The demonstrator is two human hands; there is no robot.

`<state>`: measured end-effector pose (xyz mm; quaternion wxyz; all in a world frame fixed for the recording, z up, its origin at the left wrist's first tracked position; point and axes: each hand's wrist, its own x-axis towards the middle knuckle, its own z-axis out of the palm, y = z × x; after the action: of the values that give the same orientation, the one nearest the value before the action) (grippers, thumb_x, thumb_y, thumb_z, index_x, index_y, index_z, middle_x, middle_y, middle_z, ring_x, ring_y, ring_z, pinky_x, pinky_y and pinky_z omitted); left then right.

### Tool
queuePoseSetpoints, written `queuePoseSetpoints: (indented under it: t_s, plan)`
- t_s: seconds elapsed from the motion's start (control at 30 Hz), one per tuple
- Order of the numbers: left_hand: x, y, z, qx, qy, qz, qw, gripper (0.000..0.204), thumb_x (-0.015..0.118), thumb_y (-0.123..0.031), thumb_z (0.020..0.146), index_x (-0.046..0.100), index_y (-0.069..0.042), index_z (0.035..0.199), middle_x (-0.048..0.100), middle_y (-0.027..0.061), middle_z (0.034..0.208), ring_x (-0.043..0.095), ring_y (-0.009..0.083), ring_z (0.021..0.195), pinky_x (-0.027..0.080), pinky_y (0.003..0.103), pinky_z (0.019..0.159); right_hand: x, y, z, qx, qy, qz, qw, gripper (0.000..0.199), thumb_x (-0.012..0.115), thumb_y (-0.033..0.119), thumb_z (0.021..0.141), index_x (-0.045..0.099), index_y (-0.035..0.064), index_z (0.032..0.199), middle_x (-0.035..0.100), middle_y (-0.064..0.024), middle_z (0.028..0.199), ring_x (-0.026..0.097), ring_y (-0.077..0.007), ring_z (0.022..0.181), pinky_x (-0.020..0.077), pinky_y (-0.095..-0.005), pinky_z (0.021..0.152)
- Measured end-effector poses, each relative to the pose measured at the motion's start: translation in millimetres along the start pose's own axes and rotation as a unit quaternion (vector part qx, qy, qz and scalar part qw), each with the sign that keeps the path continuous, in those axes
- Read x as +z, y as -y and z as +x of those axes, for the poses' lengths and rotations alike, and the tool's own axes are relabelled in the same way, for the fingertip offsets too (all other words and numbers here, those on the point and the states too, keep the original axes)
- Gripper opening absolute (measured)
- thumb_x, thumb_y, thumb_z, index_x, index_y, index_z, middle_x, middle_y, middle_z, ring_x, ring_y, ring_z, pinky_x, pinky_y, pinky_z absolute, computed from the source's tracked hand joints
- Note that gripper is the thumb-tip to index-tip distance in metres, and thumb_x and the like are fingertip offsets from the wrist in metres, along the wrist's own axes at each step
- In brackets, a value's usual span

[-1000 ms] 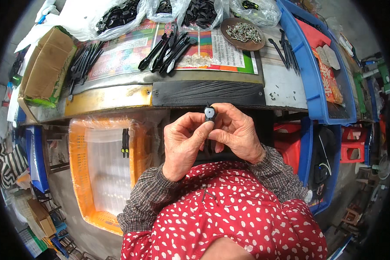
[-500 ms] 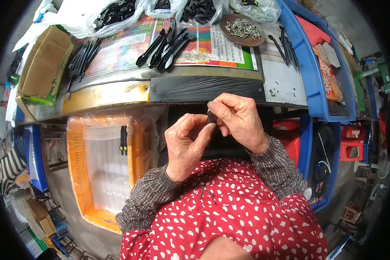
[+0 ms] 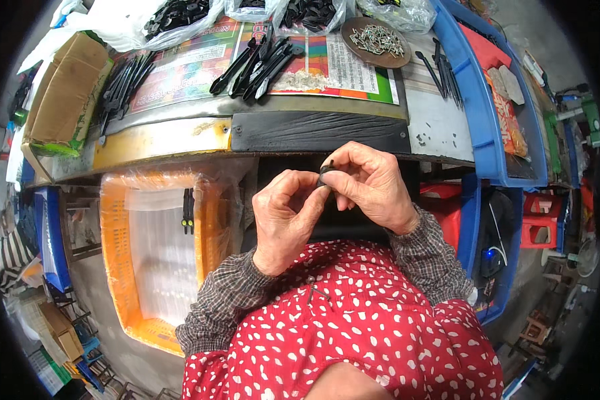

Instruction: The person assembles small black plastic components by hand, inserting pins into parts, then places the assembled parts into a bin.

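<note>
Since the earlier frame both hands have been lowered slightly, and the small black part (image 3: 325,175) is now turned so that its pale face is hidden. It is pinched between the left hand (image 3: 285,217) thumb and forefinger and the right hand (image 3: 372,185) fingertips, which are pressed together around it. Black strips (image 3: 257,59) lie well beyond the fingers on the workbench (image 3: 160,137).

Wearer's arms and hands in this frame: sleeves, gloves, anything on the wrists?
Both hands, left hand and right hand, are bare: no gloves, no rings or watch visible. Both forearms wear dark small-check plaid sleeves with cuffs at the wrists, under a red white-spotted apron.
</note>
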<state>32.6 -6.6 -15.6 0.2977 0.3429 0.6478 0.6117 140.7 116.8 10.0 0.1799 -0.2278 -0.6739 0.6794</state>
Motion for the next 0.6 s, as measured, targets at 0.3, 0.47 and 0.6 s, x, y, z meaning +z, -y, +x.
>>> queuePoseSetpoints:
  t_s: [0.3, 0.47, 0.6]
  plan:
    - [-4, 2, 13, 0.246, 0.009, 0.090, 0.965, 0.011, 0.065, 0.000, 0.083, 0.055, 0.001, 0.087, 0.058, 0.0050, 0.075, 0.053, 0.0097, 0.060, 0.044, 0.023, 0.054, -3, 12, 0, 0.007, 0.046, 0.049, 0.998, 0.009, 0.062, 0.006, 0.089, 0.057, -0.0015, 0.087, 0.060, -0.0018, 0.070, 0.052, -0.0034, 0.052, 0.0401, -0.0173, 0.044]
    - [-6, -9, 3, -0.060, 0.123, -0.219, 0.966, 0.008, 0.054, -0.006, 0.094, 0.049, -0.001, 0.094, 0.058, 0.0019, 0.075, 0.050, 0.0032, 0.058, 0.040, 0.017, 0.050, -1, 13, 1, 0.006, 0.039, 0.045, 0.998, 0.009, 0.062, 0.006, 0.089, 0.058, -0.0010, 0.088, 0.060, -0.0017, 0.070, 0.052, -0.0033, 0.053, 0.0404, -0.0170, 0.045]
    - [-6, -5, 1, -0.032, 0.097, -0.193, 0.976, 0.008, 0.056, -0.006, 0.093, 0.051, -0.002, 0.096, 0.057, 0.0000, 0.072, 0.046, 0.0015, 0.057, 0.036, 0.016, 0.048, 2, 19, 3, 0.008, 0.039, 0.028, 0.999, 0.008, 0.063, 0.006, 0.089, 0.059, -0.0010, 0.090, 0.060, -0.0013, 0.069, 0.053, -0.0038, 0.052, 0.0410, -0.0177, 0.045]
